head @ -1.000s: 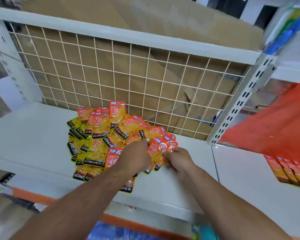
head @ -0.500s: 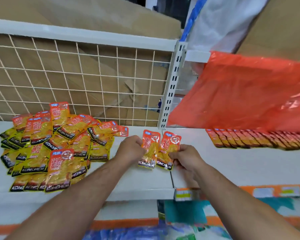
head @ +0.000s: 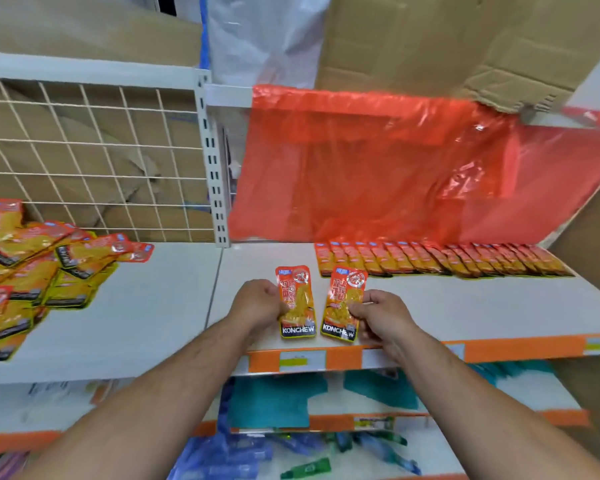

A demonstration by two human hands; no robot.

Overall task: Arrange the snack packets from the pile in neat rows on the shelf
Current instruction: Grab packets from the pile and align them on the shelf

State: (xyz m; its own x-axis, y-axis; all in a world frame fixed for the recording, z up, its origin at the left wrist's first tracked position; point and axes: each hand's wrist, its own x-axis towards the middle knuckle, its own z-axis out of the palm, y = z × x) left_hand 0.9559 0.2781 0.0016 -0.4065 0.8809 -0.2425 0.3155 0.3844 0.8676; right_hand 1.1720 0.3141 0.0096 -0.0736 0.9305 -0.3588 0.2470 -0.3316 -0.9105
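Two packets at the shelf front, one in each hand!
Head view: the left hand [head: 257,304] pinches a snack packet [head: 297,306] by its side edge. The right hand [head: 381,315] pinches a second packet [head: 343,306] just beside it, at the front of the shelf [head: 465,310]. The pile [head: 32,268] lies well off to the left, and a neat row [head: 440,259] lines the back below a red plastic sheet [head: 378,168].

Both bare forearms reach in over the shelf [head: 465,306] front edge, converging: left hand [head: 257,304] curled, pinching the left packet [head: 297,303] by its side, right hand [head: 383,315] likewise on the right packet [head: 343,303], hands level, near each other.
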